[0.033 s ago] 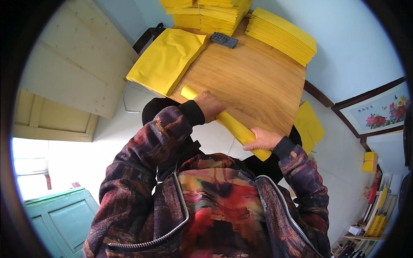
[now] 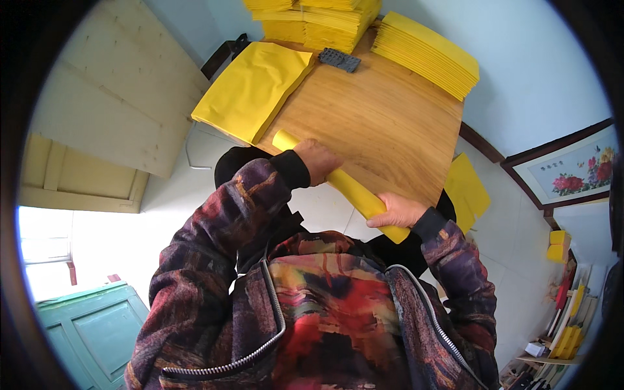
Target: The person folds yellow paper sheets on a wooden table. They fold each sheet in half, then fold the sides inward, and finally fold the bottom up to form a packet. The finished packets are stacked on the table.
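Observation:
A yellow roll of paper [image 2: 354, 190] lies slantwise across the near edge of the wooden table [image 2: 383, 123], its lower right end reaching past the edge toward my lap. My left hand [image 2: 316, 161] is closed over the roll's upper part, near its far left end. Farther down, my right hand [image 2: 399, 211] wraps the lower end, with the thumb pressed along the top. To the left of the roll, a flat stack of yellow sheets [image 2: 253, 88] lies on the table.
At the table's back stand bundled yellow stacks [image 2: 331, 29] and a fanned yellow pile [image 2: 426, 55]. A dark grey textured block [image 2: 339, 60] lies between them and the flat stack. Yellow sheets [image 2: 467, 192] sit beyond the table's right edge. A framed flower picture [image 2: 565, 166] leans at right.

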Tool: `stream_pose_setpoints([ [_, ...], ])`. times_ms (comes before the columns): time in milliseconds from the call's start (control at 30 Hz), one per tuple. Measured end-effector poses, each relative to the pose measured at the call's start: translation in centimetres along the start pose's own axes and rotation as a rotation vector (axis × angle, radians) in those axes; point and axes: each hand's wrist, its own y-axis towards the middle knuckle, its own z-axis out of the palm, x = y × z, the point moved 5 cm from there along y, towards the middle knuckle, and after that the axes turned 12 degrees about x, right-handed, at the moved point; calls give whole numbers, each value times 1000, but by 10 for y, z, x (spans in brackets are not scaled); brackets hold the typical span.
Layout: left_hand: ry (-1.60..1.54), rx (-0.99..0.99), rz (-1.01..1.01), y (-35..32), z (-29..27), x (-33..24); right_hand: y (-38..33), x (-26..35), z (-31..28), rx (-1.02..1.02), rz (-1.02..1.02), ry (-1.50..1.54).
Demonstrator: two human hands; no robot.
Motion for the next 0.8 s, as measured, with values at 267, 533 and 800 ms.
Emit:
stream_pose_setpoints([
  [267,-277,333,27,5,8,7,-13,30,-7,-473,300,-889],
  [533,8,-271,-48,-16,10,19,-9,0,-22,-83,107,-334],
  [800,21,-538,-199,-54,13,45,-14,-2,-21,-94,143,-406],
])
